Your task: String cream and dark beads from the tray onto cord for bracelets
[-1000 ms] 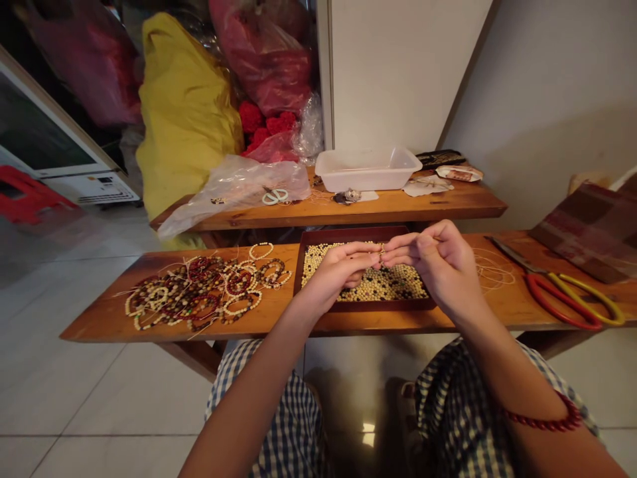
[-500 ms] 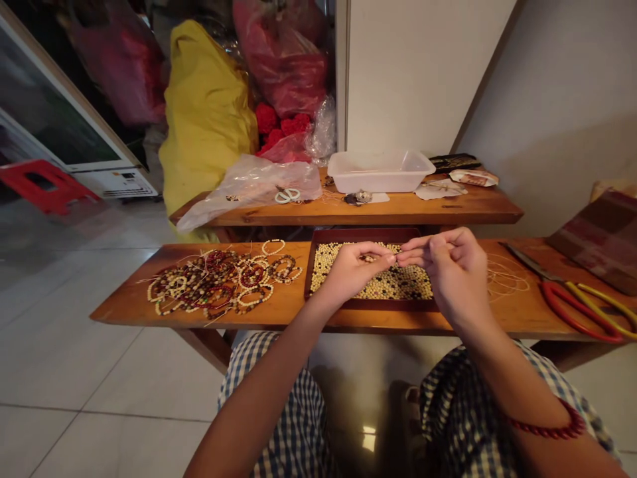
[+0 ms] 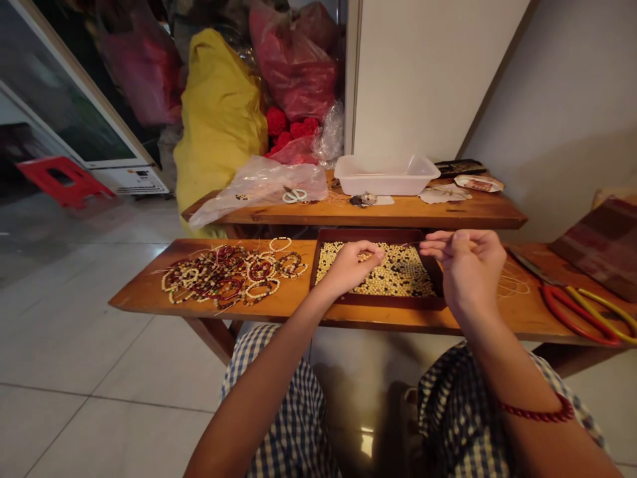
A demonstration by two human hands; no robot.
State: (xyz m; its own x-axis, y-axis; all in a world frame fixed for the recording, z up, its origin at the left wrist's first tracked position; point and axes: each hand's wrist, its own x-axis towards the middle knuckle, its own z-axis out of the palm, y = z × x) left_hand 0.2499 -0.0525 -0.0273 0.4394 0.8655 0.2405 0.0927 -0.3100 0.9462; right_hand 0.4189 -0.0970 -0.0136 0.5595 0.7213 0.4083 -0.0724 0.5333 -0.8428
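Observation:
Over the bead tray (image 3: pixel 438 304) my left hand (image 3: pixel 352 267) is closed in a pinch, thumb against forefinger. Whatever it holds is hidden or too small to make out. My right hand (image 3: pixel 468 262) is at the tray's right side, its thumb pressed to the fingers. A thin string (image 3: pixel 411 245), hard to see, juts left from its fingertips. The dark red tray holds a layer of small pale and dark beads (image 3: pixel 398 272). A red bead bracelet (image 3: pixel 540 416) circles my right wrist. The two hands are apart.
A heap of beaded bracelets (image 3: pixel 223 275) lies on the bench (image 3: pixel 144 295) to the left. Large scissors (image 3: pixel 582 302) with red and yellow handles lie right, by a cardboard box (image 3: pixel 602 245). Behind, a second bench (image 3: pixel 318 214) carries a white plastic tub (image 3: pixel 385 176) and small scissors (image 3: pixel 294 195).
My hands have drawn apart: the left shifted slightly left, the right moved right. Their fingertips were together over the tray before. The whole view has shifted a little.

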